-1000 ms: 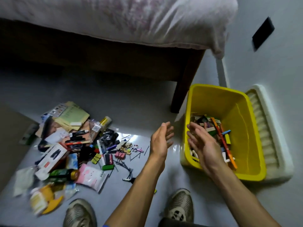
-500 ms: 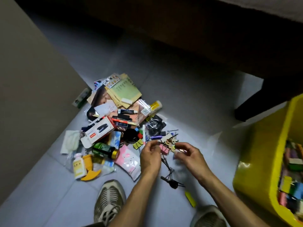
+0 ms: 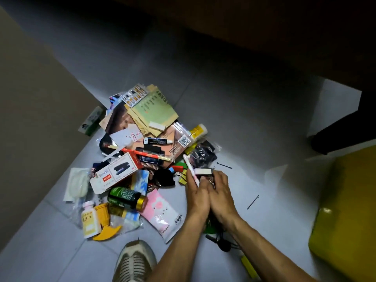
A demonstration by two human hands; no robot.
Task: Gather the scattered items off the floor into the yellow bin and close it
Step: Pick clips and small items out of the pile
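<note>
Both hands cupped together at the pile's right edge. Left hand [image 3: 196,195] and right hand [image 3: 220,192] press side by side, fingers curled around a small scoop: white pen [image 3: 191,171], white block [image 3: 203,171], some clips. Yellow bin [image 3: 345,204] sits well apart on the right, only its near wall in view; lid not visible. Judgement: keep palms sealed underneath during the carry, since thin bits slip through gaps. 2 hairpins [image 3: 253,202] lie loose on the floor [image 3: 254,123]; most of the pile remains.
</note>
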